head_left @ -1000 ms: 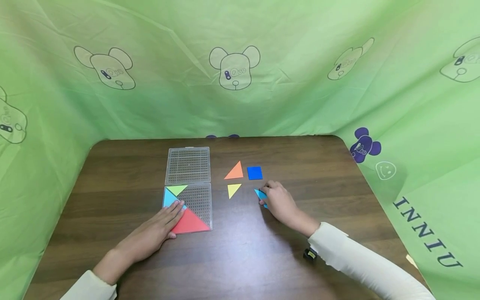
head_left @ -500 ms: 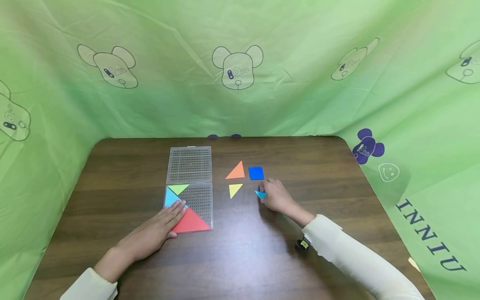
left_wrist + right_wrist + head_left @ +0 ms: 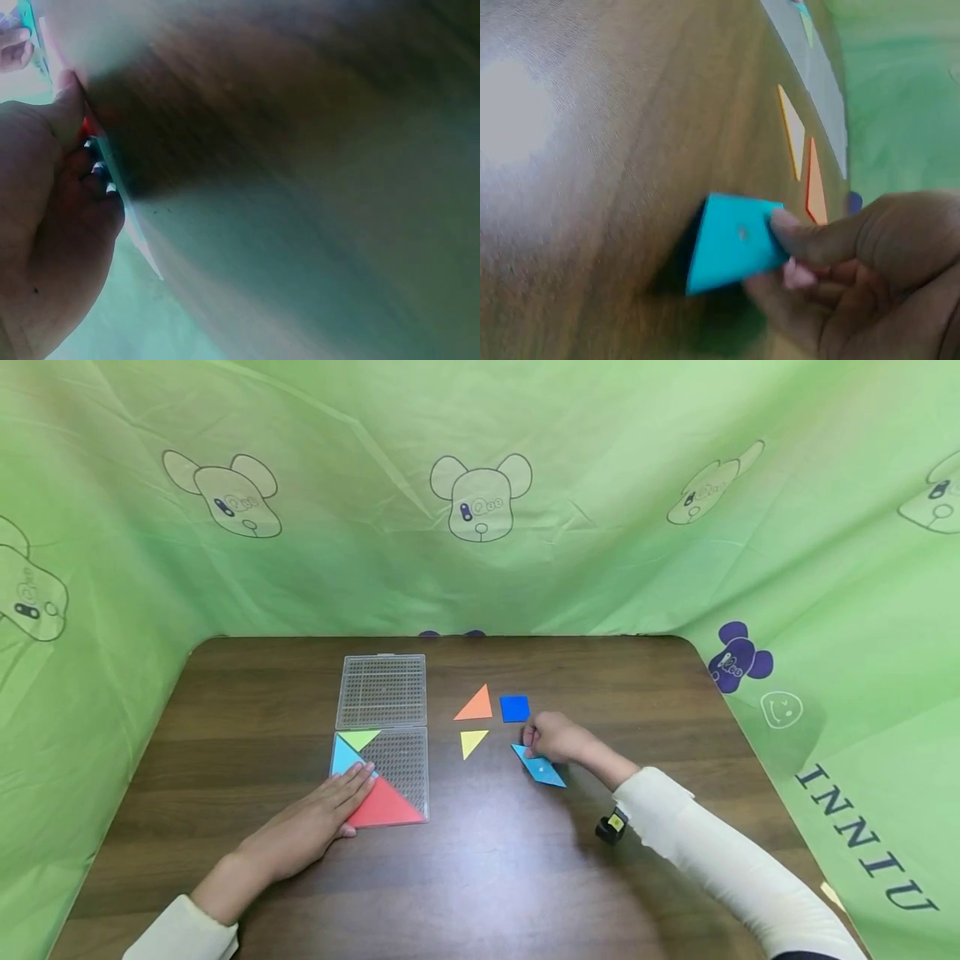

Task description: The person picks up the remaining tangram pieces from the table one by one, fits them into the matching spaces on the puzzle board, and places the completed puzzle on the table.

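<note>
My right hand [image 3: 558, 737] pinches a light-blue parallelogram tangram piece [image 3: 543, 771] between thumb and fingers. In the right wrist view the parallelogram [image 3: 735, 240] is tilted above the wood, a dark shadow beneath it. My left hand [image 3: 315, 810] lies with straight fingers across the lower half of a clear hinged case [image 3: 405, 756], over a light-blue triangle [image 3: 344, 757] and a large red triangle [image 3: 386, 806]. Its thumb is at the case's near edge. A green triangle [image 3: 359, 739] sits in the case's upper left corner of that half.
An orange triangle [image 3: 477, 704], a dark-blue square [image 3: 514, 708] and a yellow triangle [image 3: 472, 742] lie between the case and my right hand. The case's gridded far half [image 3: 384, 692] lies flat, folded back. Green cloth [image 3: 480, 585] surrounds the table on the far side and both sides.
My right hand has shifted its hold on the parallelogram, which was mostly hidden under the fingers and now shows nearly whole, angled down to the right. My left hand has stayed put on the case.
</note>
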Action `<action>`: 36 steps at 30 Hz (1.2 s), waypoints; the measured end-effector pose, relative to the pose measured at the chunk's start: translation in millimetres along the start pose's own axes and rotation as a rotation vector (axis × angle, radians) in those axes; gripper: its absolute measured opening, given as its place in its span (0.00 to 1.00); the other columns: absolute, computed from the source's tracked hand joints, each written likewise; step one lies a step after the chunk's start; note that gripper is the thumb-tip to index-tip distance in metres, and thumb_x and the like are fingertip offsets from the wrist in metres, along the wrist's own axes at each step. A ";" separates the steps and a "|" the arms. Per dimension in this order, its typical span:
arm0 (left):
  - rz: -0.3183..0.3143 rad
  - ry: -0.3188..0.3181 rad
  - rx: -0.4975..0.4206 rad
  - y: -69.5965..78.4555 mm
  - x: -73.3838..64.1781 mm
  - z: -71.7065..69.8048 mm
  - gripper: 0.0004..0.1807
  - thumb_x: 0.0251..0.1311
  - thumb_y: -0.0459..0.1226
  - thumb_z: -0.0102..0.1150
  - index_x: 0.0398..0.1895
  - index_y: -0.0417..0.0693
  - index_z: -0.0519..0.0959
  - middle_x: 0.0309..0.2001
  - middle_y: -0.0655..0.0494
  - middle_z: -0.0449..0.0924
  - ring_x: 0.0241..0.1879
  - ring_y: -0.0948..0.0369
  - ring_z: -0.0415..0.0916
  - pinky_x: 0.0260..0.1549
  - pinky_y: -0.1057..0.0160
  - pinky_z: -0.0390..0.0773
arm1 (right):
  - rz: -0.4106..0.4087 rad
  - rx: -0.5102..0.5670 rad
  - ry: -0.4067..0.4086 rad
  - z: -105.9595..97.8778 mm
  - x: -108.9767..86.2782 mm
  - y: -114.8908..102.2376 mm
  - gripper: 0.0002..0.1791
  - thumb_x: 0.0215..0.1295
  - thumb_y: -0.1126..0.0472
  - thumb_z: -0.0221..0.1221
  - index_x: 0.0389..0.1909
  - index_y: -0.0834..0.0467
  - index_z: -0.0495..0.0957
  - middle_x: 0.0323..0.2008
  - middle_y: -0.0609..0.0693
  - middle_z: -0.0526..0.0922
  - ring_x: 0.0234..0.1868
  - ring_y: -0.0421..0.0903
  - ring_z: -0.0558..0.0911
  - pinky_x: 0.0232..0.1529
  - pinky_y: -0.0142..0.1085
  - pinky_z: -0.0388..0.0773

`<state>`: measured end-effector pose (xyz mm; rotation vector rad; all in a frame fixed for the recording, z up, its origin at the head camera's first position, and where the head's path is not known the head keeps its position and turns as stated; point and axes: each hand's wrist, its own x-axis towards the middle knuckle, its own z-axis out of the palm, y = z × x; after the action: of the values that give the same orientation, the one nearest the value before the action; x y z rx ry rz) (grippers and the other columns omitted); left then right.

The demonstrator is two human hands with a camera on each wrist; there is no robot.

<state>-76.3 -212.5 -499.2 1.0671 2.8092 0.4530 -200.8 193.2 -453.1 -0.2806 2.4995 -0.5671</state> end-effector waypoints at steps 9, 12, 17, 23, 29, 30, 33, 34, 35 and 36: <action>-0.019 -0.025 0.007 -0.1 0.9 -2.4 0.36 0.74 0.44 0.56 0.80 0.42 0.58 0.82 0.48 0.52 0.80 0.48 0.54 0.80 0.71 0.34 | -0.087 0.294 -0.088 -9.9 7.2 4.7 0.09 0.69 0.71 0.61 0.48 0.66 0.79 0.39 0.54 0.78 0.38 0.44 0.77 0.36 0.36 0.84; -0.032 -0.036 0.005 0.6 1.3 -3.2 0.37 0.75 0.45 0.56 0.80 0.43 0.57 0.83 0.50 0.51 0.81 0.49 0.53 0.81 0.68 0.37 | -0.093 0.384 -0.101 -12.4 9.6 0.6 0.13 0.68 0.72 0.60 0.52 0.68 0.79 0.38 0.54 0.79 0.37 0.45 0.78 0.37 0.38 0.85; -0.049 -0.050 0.000 1.8 2.1 -4.1 0.37 0.74 0.45 0.56 0.81 0.44 0.57 0.83 0.51 0.50 0.81 0.50 0.52 0.81 0.57 0.52 | -0.100 0.450 -0.090 -17.0 14.8 -8.3 0.16 0.66 0.73 0.60 0.54 0.70 0.78 0.37 0.52 0.78 0.37 0.44 0.78 0.38 0.39 0.86; -0.051 -0.055 0.017 2.8 2.6 -4.5 0.38 0.74 0.45 0.57 0.80 0.44 0.57 0.83 0.51 0.51 0.81 0.50 0.53 0.76 0.47 0.62 | -0.083 0.491 -0.078 -19.5 24.5 -22.0 0.16 0.62 0.73 0.64 0.51 0.69 0.79 0.38 0.54 0.80 0.36 0.44 0.82 0.39 0.41 0.90; -0.049 -0.046 0.021 2.4 2.3 -4.0 0.37 0.73 0.45 0.58 0.80 0.44 0.58 0.83 0.50 0.51 0.81 0.50 0.54 0.76 0.48 0.62 | -0.115 0.531 -0.117 -22.3 32.6 -39.9 0.13 0.67 0.71 0.62 0.51 0.70 0.80 0.40 0.57 0.84 0.36 0.43 0.85 0.45 0.45 0.90; -0.050 -0.047 0.019 2.3 2.3 -3.9 0.37 0.74 0.45 0.57 0.80 0.44 0.58 0.83 0.51 0.51 0.81 0.50 0.53 0.77 0.49 0.61 | -0.125 0.525 -0.120 -22.6 34.1 -42.6 0.13 0.68 0.70 0.61 0.51 0.70 0.80 0.41 0.57 0.84 0.35 0.43 0.85 0.45 0.44 0.90; -0.053 -0.051 0.003 2.0 2.3 -3.5 0.37 0.74 0.45 0.57 0.80 0.44 0.57 0.83 0.51 0.51 0.81 0.50 0.53 0.79 0.53 0.57 | -0.153 0.505 -0.122 -22.4 39.2 -50.1 0.12 0.71 0.68 0.60 0.51 0.70 0.81 0.40 0.57 0.87 0.33 0.42 0.86 0.44 0.43 0.90; -0.055 -0.051 0.000 2.1 2.3 -3.5 0.37 0.74 0.45 0.57 0.81 0.44 0.57 0.83 0.51 0.51 0.81 0.50 0.53 0.79 0.53 0.57 | -0.159 0.504 -0.121 -21.9 41.0 -52.6 0.11 0.72 0.68 0.60 0.50 0.70 0.81 0.40 0.57 0.88 0.32 0.41 0.86 0.44 0.44 0.90; -0.055 -0.051 -0.002 2.3 2.3 -3.6 0.37 0.74 0.45 0.57 0.81 0.44 0.57 0.83 0.51 0.51 0.81 0.50 0.53 0.79 0.53 0.57 | -0.164 0.511 -0.121 -21.2 42.9 -55.2 0.11 0.72 0.69 0.60 0.50 0.70 0.81 0.39 0.58 0.88 0.32 0.41 0.86 0.44 0.45 0.90; -0.055 -0.050 -0.004 2.5 2.2 -3.7 0.37 0.74 0.45 0.57 0.80 0.44 0.57 0.83 0.51 0.51 0.81 0.49 0.53 0.79 0.52 0.57 | -0.168 0.517 -0.119 -20.1 45.0 -58.0 0.11 0.71 0.69 0.60 0.49 0.70 0.81 0.38 0.58 0.88 0.31 0.41 0.86 0.45 0.46 0.90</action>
<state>-77.1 -210.2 -494.9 0.9833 2.7845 0.4208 -244.7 134.3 -432.9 -0.3123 2.1342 -1.1965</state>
